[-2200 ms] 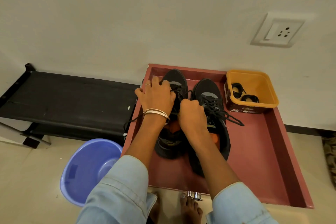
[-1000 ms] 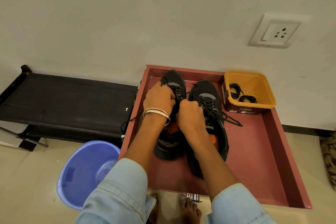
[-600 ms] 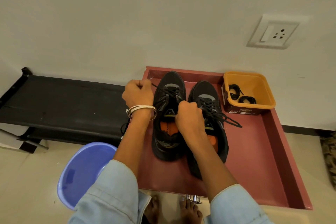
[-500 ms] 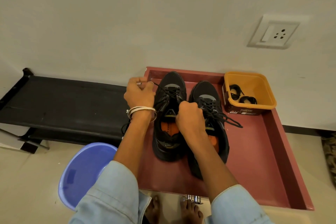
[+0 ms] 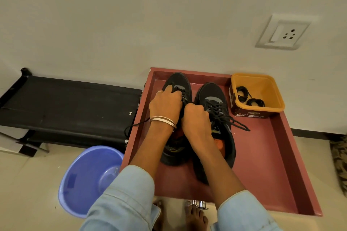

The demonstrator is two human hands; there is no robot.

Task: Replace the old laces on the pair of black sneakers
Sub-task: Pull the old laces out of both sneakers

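The left sneaker (image 5: 177, 88) stands in the red tray (image 5: 262, 155), beside the right sneaker (image 5: 216, 110). Its lace (image 5: 137, 124) is pinched by both hands: the left hand (image 5: 166, 104) is curled at the far eyelets, the right hand (image 5: 196, 118) is clenched near the tongue. The lace is best drawn out one eyelet at a time while the shoe is steadied. Spare laces (image 5: 249, 98) lie in the yellow tub (image 5: 272, 107), far right.

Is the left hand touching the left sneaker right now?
Touching. The head view shows the left hand lying on the left sneaker, fingers curled over its lace area with no gap visible.
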